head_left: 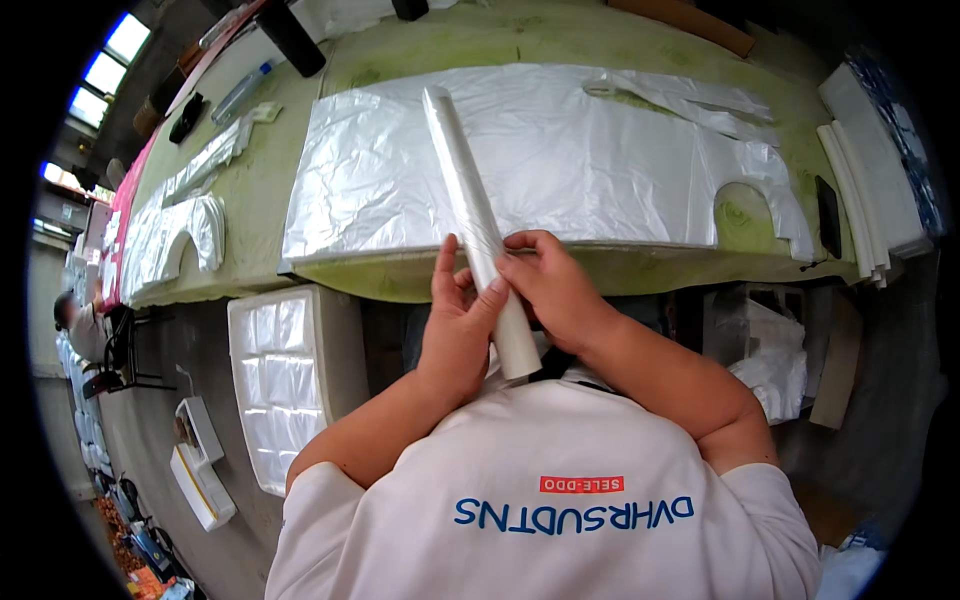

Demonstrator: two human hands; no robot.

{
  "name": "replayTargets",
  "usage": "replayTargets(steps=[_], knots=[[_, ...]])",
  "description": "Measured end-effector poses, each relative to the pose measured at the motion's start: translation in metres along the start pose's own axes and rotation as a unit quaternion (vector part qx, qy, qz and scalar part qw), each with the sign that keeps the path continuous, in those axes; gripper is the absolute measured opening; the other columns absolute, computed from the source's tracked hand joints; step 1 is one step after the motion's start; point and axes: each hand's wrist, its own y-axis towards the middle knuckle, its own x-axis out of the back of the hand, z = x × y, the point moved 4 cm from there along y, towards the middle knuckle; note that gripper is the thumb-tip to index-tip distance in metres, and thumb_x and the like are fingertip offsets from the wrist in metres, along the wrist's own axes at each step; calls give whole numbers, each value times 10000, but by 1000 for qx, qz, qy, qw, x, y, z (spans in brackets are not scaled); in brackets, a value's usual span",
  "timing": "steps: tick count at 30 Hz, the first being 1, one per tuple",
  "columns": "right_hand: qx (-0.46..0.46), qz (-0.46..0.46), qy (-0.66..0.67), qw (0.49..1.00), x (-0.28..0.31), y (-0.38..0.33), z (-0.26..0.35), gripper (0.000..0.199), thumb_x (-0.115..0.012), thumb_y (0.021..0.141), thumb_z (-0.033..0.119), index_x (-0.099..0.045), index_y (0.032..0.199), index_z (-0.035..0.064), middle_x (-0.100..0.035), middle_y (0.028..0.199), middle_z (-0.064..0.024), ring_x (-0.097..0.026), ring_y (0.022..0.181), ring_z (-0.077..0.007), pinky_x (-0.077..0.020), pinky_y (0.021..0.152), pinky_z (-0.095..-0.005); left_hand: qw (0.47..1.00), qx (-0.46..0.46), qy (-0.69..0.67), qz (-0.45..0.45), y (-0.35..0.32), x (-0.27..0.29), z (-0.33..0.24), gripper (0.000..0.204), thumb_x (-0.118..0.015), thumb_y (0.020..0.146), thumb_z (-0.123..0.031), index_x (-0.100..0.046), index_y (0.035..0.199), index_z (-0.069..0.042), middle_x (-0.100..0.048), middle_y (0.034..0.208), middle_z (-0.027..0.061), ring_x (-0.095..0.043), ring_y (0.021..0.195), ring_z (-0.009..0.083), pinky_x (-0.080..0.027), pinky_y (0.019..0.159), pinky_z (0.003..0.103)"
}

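Note:
A long, tight roll of whitish plastic film slants up from my chest over the table's near edge. My left hand is closed around the roll's lower half from the left, its thumb along the front. From the right, my right hand grips the same stretch, with thumb and fingertips against the film; some of its fingers are hidden behind the roll. Beyond my hands, a flat stack of white plastic carrier bags covers much of the table, its handle loops lying to the right.
The green-covered table also bears more white bags, a plastic bottle, a black cylinder and a phone. A box of packed white bundles stands below on the left. Another person sits far left.

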Motion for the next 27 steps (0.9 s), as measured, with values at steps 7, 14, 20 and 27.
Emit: replayTargets(steps=[7,14,20,27], knots=[[28,-32,-54,998,59,-16,18,395,-683,957,134,-531,1295,0,-640,1075,-97,-615,948,-147,-535,804,-298,752,-365,533,130,17,-27,-21,632,-696,929,-135,-451,1510,-98,-378,1530,175,-411,1375,339,-382,1113,440],[34,-28,-122,992,90,-38,16,379,-688,953,115,-545,1289,16,-632,1062,-75,-596,934,-128,-534,804,-302,602,-421,674,78,134,-31,-52,459,-682,918,-298,-622,1349,-153,-529,1436,125,-463,1337,382,-402,1096,500],[38,-36,-136,989,100,-45,18,369,-688,951,107,-555,1283,17,-630,1052,-64,-592,934,-127,-520,838,-291,822,-203,531,-23,228,10,-125,545,-727,929,-368,-599,1381,-91,-583,1361,206,-572,1224,321,-469,1041,437],[25,-29,-135,990,105,-44,21,349,-687,947,89,-565,1266,18,-636,1061,-62,-593,942,-127,-517,845,-289,782,93,611,79,223,-16,-138,540,-716,907,-485,-687,1267,-84,-637,1072,46,-527,936,175,-453,812,328]])
